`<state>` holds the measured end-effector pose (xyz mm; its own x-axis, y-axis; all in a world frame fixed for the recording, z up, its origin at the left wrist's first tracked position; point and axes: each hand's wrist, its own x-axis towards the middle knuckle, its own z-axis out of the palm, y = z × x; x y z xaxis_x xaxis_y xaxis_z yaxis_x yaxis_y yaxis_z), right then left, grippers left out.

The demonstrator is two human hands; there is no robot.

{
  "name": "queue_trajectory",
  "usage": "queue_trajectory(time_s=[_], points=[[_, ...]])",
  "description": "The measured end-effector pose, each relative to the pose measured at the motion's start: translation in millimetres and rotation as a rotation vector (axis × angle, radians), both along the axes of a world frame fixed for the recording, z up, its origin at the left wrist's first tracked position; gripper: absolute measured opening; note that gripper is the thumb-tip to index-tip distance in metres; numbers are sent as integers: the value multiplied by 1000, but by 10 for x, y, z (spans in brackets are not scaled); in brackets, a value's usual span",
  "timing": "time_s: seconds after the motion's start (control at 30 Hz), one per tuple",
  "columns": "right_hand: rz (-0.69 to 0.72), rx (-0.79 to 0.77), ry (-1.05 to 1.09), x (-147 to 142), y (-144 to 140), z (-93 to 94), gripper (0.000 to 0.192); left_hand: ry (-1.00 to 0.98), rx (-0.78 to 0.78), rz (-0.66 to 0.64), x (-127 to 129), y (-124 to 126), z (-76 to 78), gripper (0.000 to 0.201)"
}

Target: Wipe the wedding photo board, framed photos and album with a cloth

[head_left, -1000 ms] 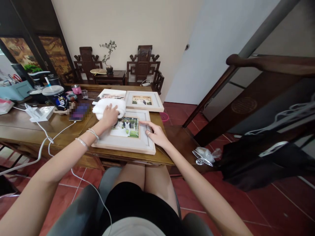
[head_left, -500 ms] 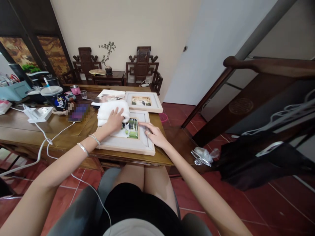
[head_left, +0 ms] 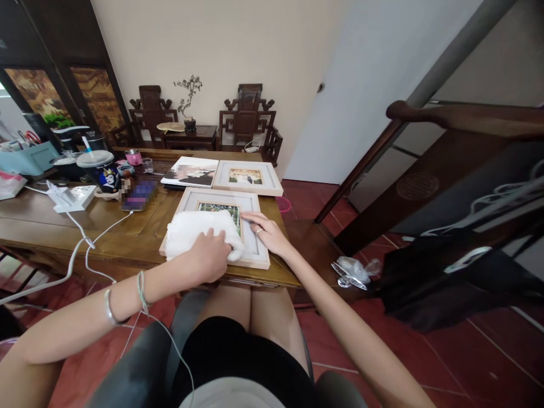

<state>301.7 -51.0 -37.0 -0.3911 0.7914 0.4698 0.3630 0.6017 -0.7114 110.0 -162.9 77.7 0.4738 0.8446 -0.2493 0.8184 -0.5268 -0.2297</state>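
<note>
A light wooden picture frame (head_left: 263, 249) lies flat at the front of the table, a photo with greenery partly showing inside it. My left hand (head_left: 212, 255) presses a folded white cloth (head_left: 193, 229) onto the near left part of this frame, its fingers curled against the fabric. The cloth hides the lower part of the photo. On the frame's right side rests my right hand (head_left: 267, 233), fingers stretched out and a ring on one of them; it holds nothing.
Behind lie a second framed photo (head_left: 274, 180) and a photo panel (head_left: 191, 172). To the left are a phone (head_left: 138, 195) on a cable, a lidded cup (head_left: 102, 173), a white power strip (head_left: 75, 198) and a pink mug (head_left: 133, 157). A chair back (head_left: 416, 170) rises at right.
My left hand has drawn the white cloth toward me, from the frame's far left to its near edge, uncovering the frame's upper part. My right hand stays nearly in place.
</note>
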Motion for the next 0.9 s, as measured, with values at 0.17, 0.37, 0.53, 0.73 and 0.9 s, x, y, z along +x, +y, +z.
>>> queue_trajectory(time_s=[0.17, 0.37, 0.53, 0.73, 0.9], points=[[14, 2, -3, 12, 15, -17, 49, -99, 89, 65, -176, 542, -206, 41], [19, 20, -10, 17, 24, -20, 49, -216, 231, 35, -303, 1060, -278, 49], [8, 21, -14, 16, 23, -22, 49, -158, 95, 2, -206, 1081, -185, 48], [10, -3, -1, 8, 33, -23, 47, -28, -105, -35, 17, 292, 4, 41], [-50, -169, 88, -85, 60, 16, 40, -35, -121, -42, 71, -53, 34, 44]])
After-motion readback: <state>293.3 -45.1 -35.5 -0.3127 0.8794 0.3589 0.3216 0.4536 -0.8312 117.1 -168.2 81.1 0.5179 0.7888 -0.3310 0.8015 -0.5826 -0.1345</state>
